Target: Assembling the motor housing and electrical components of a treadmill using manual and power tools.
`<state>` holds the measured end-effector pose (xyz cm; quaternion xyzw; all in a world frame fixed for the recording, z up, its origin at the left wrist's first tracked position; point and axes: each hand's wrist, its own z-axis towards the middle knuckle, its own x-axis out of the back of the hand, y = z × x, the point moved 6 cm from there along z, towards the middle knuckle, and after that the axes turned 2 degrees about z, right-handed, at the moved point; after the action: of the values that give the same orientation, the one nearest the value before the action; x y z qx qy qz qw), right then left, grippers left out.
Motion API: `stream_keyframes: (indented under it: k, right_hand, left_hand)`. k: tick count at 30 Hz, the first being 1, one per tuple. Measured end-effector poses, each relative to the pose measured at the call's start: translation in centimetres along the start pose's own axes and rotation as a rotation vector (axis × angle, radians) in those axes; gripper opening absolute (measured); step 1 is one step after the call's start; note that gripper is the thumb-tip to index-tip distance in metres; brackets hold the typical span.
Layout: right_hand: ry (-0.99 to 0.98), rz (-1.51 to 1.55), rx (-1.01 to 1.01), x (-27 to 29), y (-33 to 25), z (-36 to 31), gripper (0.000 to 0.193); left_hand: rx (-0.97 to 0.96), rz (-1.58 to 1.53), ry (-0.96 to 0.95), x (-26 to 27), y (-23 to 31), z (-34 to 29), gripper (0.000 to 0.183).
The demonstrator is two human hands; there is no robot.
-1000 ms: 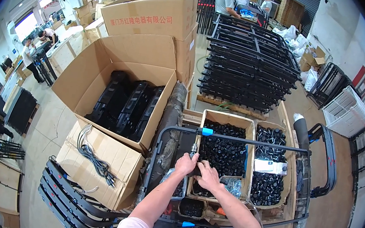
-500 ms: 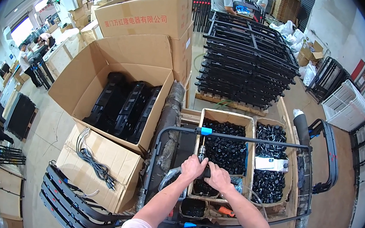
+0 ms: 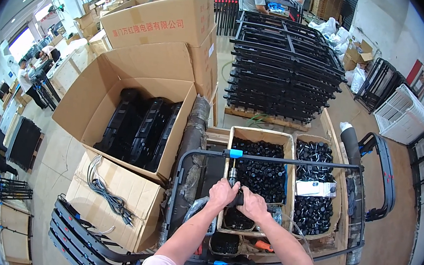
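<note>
A power drill (image 3: 233, 173) points away from me, with its bit at the blue clip (image 3: 235, 153) on the far bar of a black tubular frame (image 3: 292, 161). My left hand (image 3: 222, 193) is closed around the drill just behind its chuck. Against it, my right hand (image 3: 254, 205) wraps the drill's rear and handle, which are mostly hidden. The frame lies across the work area in front of me. A second blue clip (image 3: 220, 264) sits on its near bar, close to my body.
Beneath the frame are boxes of black knobs (image 3: 259, 177) and black bolts (image 3: 312, 217), with a small white box (image 3: 316, 189) on top. An orange-handled tool (image 3: 264, 246) lies nearer. Left stands an open carton (image 3: 82, 99) of black parts; beyond, stacked black frames (image 3: 284, 72). Other people work farther off.
The whole view has shifted slightly to the left. Both hands keep their grip on the drill, and its bit stays at the blue clip.
</note>
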<state>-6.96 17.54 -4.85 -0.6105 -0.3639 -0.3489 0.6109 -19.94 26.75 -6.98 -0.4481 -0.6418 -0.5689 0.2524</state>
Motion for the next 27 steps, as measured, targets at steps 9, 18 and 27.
stream_keyframes:
  k: [9, 18, 27]
  right_hand:
    - [0.003, 0.032, -0.026, 0.1, 0.4, 0.7, 0.084]
    - [0.012, 0.023, -0.039, 0.1, 1.0, 1.4, 0.088]
    - [0.025, -0.033, 0.075, 0.2, 0.3, 1.8, 0.067]
  left_hand:
    - [-0.027, 0.058, 0.040, 0.1, 0.6, 0.6, 0.066]
    - [-0.039, 0.097, 0.097, 0.3, 1.3, 1.1, 0.062]
    - [-0.013, 0.032, 0.040, 0.9, 1.4, 1.5, 0.068]
